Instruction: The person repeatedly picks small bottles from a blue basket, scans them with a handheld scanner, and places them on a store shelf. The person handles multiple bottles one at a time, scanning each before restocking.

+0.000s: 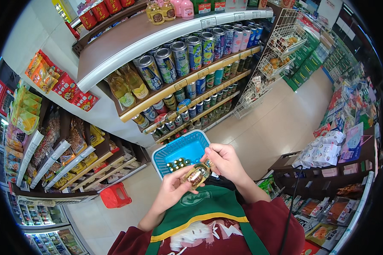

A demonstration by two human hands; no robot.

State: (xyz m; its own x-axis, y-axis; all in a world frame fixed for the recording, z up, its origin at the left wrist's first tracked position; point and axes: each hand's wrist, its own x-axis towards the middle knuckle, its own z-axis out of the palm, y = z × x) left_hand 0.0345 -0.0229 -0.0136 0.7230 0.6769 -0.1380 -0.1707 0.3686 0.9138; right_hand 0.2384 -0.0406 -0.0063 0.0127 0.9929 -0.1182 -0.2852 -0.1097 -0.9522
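Note:
My left hand holds a small glass bottle of pale yellow liquid with a label, tilted in front of my green apron. The fingers of my right hand pinch the bottle's neck end; whether they hold a cap or a tag there I cannot tell. Just beyond my hands is a blue plastic basket with a pale rim, and several small bottles with gold caps stand inside it. Similar yellow bottles stand on the top shelf, beside pink ones.
Ahead rises a shelf unit of drink cans and bottles. Wire racks hang at its right end. Snack shelves stand to the left, near a red plastic stool. Packaged goods fill shelves on the right. A black cable runs by my right arm.

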